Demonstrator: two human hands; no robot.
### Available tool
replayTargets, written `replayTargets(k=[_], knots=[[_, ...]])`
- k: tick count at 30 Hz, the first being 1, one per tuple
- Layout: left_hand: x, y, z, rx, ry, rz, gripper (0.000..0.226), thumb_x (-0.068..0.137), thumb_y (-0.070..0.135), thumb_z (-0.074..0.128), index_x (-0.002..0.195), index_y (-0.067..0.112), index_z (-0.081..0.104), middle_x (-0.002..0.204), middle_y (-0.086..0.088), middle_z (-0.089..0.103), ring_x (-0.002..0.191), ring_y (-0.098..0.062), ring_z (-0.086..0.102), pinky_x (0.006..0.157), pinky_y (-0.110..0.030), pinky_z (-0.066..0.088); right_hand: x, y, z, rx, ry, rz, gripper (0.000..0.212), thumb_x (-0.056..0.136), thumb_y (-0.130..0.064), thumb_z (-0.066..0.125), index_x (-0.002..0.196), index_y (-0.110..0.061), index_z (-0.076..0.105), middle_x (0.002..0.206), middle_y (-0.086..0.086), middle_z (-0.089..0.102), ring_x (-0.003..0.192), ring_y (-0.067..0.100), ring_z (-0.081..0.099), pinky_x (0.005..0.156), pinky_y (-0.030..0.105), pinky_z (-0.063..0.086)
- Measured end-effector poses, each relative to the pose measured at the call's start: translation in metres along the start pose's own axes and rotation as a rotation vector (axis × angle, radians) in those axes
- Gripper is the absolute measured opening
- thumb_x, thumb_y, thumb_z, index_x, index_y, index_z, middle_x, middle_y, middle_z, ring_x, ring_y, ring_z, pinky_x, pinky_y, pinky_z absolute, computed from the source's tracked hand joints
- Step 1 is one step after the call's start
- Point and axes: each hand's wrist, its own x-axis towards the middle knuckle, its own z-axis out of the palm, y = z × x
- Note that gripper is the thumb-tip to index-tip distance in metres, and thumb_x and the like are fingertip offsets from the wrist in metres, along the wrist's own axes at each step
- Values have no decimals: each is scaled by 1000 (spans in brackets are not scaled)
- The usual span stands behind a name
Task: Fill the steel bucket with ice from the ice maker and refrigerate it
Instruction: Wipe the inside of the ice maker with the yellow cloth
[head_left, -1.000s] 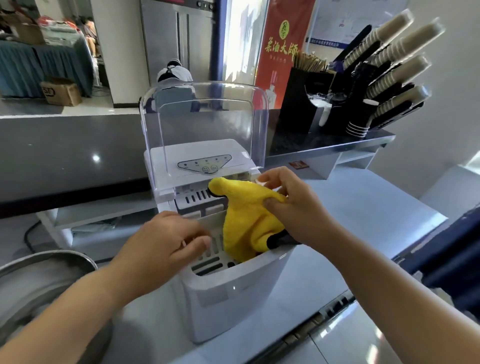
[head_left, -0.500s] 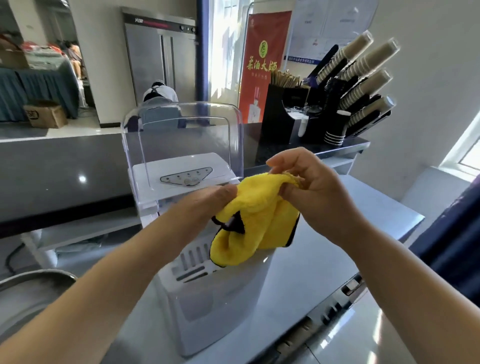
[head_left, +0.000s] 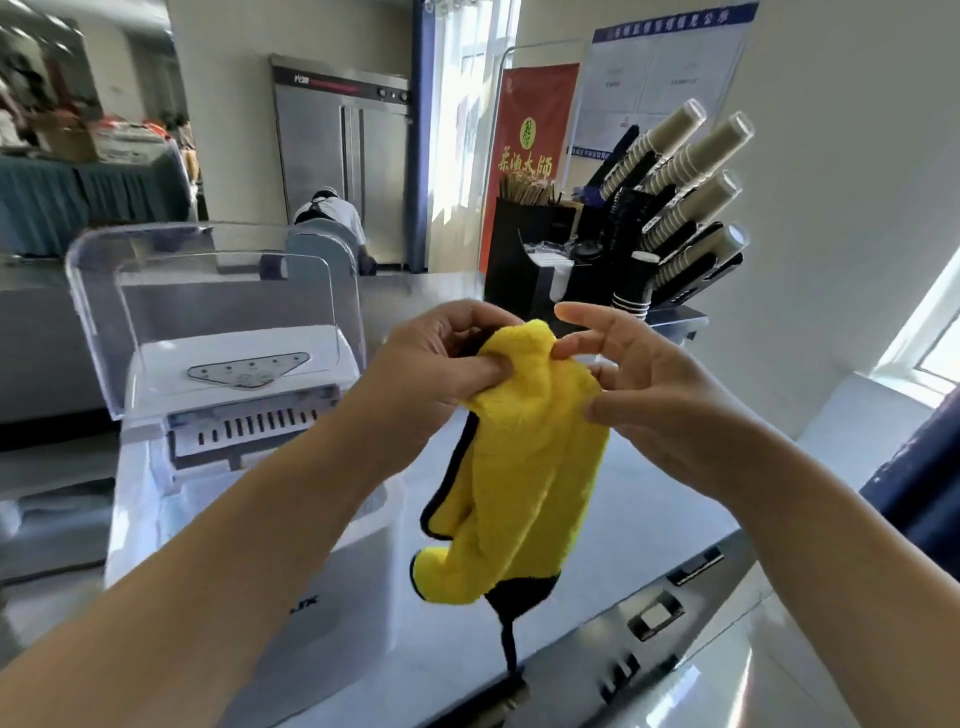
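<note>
Progress appears slight: no ice is seen gathered, and the steel bucket is not in view. A yellow plush cloth with dark edging (head_left: 524, 467) is held up over the grey steel counter (head_left: 597, 597), pinched near its top by the left hand (head_left: 441, 374) and by a fingertip and thumb of the right hand (head_left: 639, 395), whose forefinger is left straight. The white plastic ice maker (head_left: 156, 493) stands just to the left, its clear hinged lid (head_left: 208, 291) raised. Scooping, filling and refrigerating are judged outstanding. Open counter is offered to the right; the slotted front edge (head_left: 649, 618) lies near the cloth's hanging tail, and the black cup rack (head_left: 675, 208) stands well behind.
</note>
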Motion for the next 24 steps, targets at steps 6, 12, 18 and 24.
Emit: replayTargets(k=[6,12,18,24], knots=[[12,-20,53,54,-55,-38,25,85,-1,61,89,23,67,79,13,70,77,-4,65,66,-18,52,-6,18,-46,-110,179,127,63,68,-36,74,123,-17,52,112,6,58,95,19,62,76,34,53],[12,-54,96,254,-34,-121,18,85,12,67,96,24,61,84,11,67,76,5,63,62,-10,49,-10,36,-80,-369,-39,298,28,77,-36,72,88,-10,71,78,5,67,72,16,61,70,31,49],[8,-77,101,333,-63,-307,30,74,30,77,96,33,56,94,11,65,81,-3,65,61,-13,51,-13,38,-106,-241,25,290,13,79,-18,71,77,-7,64,67,5,60,62,17,56,61,28,47],[-13,-124,90,711,-259,-439,23,77,14,74,98,6,66,95,-7,68,85,-18,64,73,-22,51,-13,29,-131,-134,161,169,10,82,-12,67,76,-9,60,66,4,56,59,15,53,55,25,46]])
